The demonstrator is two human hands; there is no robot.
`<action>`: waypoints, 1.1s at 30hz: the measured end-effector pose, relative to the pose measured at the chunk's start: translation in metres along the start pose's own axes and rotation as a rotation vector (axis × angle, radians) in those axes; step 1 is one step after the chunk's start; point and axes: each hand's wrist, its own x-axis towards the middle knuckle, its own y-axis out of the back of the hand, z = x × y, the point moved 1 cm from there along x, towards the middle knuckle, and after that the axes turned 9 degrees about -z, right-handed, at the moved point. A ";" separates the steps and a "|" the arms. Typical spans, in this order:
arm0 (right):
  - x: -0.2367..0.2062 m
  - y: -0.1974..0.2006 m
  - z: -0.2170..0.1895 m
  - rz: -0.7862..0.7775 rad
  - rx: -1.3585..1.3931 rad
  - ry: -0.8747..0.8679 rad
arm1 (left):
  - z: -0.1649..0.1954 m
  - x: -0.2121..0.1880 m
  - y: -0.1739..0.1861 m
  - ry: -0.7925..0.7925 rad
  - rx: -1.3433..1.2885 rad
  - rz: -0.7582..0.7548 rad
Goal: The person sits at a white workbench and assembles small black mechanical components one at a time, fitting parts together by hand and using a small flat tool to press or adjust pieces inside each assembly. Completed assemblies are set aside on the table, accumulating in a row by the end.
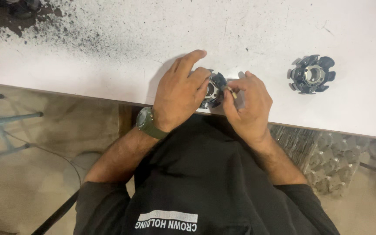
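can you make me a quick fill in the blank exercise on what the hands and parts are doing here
1. The left hand wears a green ____ at the wrist.
2. Both hands hold a dark round metal toothed part at the ____ edge of the white table.
3. A second dark toothed ring lies on the table to the person's ____, untouched.
4. The right hand pinches a small ____-coloured piece at its fingertips.

Missing words: watch; near; right; tan
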 end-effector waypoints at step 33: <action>0.000 -0.002 0.005 -0.023 0.054 -0.026 | 0.012 0.000 0.013 -0.212 0.182 -0.075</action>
